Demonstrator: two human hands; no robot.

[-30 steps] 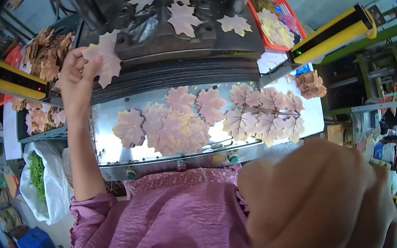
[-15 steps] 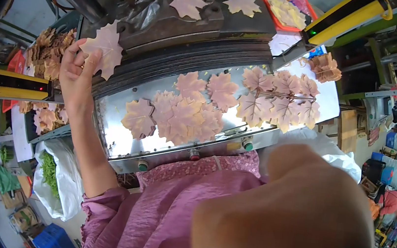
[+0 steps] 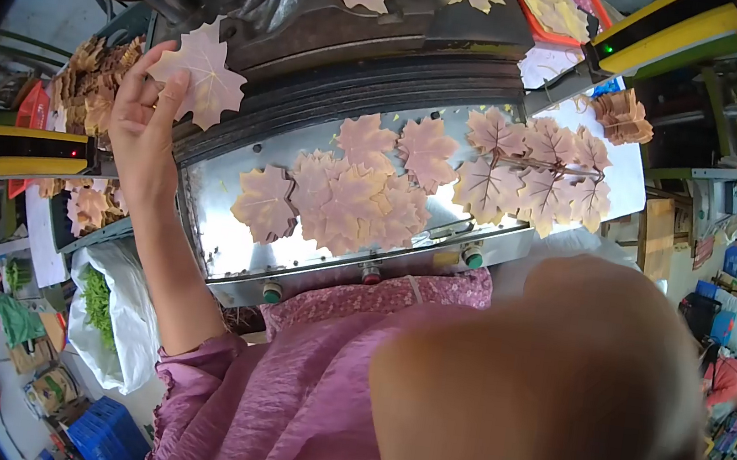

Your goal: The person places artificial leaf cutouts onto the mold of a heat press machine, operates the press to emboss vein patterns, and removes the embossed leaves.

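Note:
My left hand (image 3: 145, 115) is raised at the left end of the metal table, pinching a pale pink artificial maple leaf (image 3: 207, 80) between thumb and fingers. The leaf is held by one edge, its veined face towards me. Loose leaves of the same kind overlap in a heap (image 3: 339, 203) on the shiny metal table (image 3: 227, 254). To their right lies a group of similar leaves with dark veins (image 3: 536, 172). My right arm (image 3: 542, 389) fills the lower right, bent and blurred close to the camera; its hand is out of view.
A dark machine bed (image 3: 373, 42) with more leaves on it stands behind the table. Yellow-and-black bars (image 3: 677, 43) flank it. A red basket (image 3: 551, 13) holds leaves at the back right. Brown leaf stacks (image 3: 96, 86) are at the left, above a white sack (image 3: 113, 327).
The view has shifted a little, so the table and its leaves appear farther right and higher. My left hand still pinches the leaf, which has turned slightly.

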